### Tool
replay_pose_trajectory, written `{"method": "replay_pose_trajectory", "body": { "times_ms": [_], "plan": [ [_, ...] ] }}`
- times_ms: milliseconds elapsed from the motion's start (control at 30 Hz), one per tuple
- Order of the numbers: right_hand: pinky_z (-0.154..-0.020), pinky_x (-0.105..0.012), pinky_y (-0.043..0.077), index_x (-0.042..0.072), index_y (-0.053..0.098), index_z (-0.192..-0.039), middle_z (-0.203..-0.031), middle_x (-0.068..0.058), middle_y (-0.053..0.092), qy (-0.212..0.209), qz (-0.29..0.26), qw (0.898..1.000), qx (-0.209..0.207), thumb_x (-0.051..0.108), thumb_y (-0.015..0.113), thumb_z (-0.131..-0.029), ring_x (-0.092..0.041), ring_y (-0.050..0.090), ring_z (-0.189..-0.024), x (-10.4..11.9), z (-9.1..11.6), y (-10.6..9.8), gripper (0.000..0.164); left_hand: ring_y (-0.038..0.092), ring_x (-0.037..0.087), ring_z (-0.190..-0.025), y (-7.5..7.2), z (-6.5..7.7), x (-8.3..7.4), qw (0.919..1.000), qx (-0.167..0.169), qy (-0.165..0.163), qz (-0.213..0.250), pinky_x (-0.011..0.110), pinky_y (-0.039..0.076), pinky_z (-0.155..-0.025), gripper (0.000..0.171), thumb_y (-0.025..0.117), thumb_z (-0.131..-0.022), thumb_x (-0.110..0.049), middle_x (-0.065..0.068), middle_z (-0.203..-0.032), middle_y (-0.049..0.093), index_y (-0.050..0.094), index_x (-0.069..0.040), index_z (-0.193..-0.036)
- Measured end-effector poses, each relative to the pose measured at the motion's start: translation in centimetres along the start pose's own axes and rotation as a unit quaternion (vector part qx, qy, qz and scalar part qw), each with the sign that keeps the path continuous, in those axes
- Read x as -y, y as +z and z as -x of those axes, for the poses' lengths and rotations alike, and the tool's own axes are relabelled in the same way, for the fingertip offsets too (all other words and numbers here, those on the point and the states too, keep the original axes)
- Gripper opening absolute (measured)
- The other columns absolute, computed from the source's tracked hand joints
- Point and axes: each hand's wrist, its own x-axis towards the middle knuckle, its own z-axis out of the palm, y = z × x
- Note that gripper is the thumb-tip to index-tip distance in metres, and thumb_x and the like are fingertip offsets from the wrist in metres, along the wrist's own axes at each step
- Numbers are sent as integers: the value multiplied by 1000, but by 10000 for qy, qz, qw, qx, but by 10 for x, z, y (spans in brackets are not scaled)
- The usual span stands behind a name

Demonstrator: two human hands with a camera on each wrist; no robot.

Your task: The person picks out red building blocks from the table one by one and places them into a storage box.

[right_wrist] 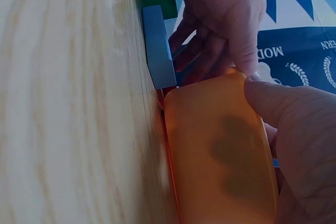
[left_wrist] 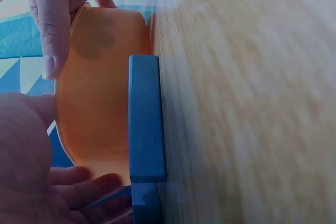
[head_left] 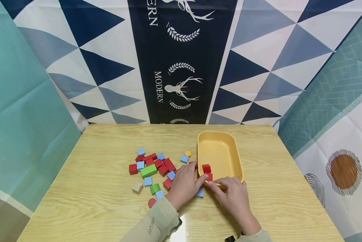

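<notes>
A yellow plastic tub (head_left: 220, 158) stands on the wooden table with two red blocks (head_left: 206, 168) in its near left corner. My right hand (head_left: 235, 198) grips its near rim, the thumb against the outer wall and the fingers over the edge. My left hand (head_left: 185, 183) is at the tub's left side; its thumb touches the near left corner of the rim. The left fingers extend low along the outside, near a red block partly hidden by the hand. A flat blue block (left_wrist: 147, 119) lies under the left hand, close to the tub's near wall.
Left of the tub lie scattered red, blue and green blocks, among them a long green block (head_left: 149, 170). A plain wooden cube (head_left: 137, 188) and a red round piece (head_left: 152, 202) lie nearer. A yellow disc (head_left: 187, 153) is behind. Patterned cloths (head_left: 108, 60) hang around the table.
</notes>
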Motion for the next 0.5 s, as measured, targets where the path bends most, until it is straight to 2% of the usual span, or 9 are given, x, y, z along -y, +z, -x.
{"method": "replay_pose_trajectory", "body": {
  "times_ms": [133, 233, 500],
  "plan": [
    [-71, -57, 39, 19, 78, -79, -77, 6, 72, 11, 11, 10000, -1, 40, 81, -78, -14, 55, -75, -1, 0, 0, 21, 52, 18, -104, 1, 0, 2, 9988, 276, 93, -405, 42, 46, -97, 57, 42, -100, -59, 1, -111, 64, 62, -11, -123],
    [-71, -56, 39, 20, 78, -79, -77, 6, 72, 24, 13, 10000, 9, 41, 81, -79, -14, 54, -75, -1, 0, 1, 21, 53, 18, -101, 1, 1, 3, 9973, 328, 192, -622, 42, 47, -95, 57, 37, -101, -60, -1, -104, 64, 64, -12, -117],
    [-74, -62, 40, 20, 78, -80, -77, 6, 72, 37, -5, 10000, 2, 41, 81, -78, -14, 54, -75, -1, 0, 0, 21, 55, 20, -101, -1, 3, 5, 9960, 374, 317, -746, 42, 45, -98, 51, 41, -102, -56, 1, -97, 64, 63, -11, -113]
  ]
}}
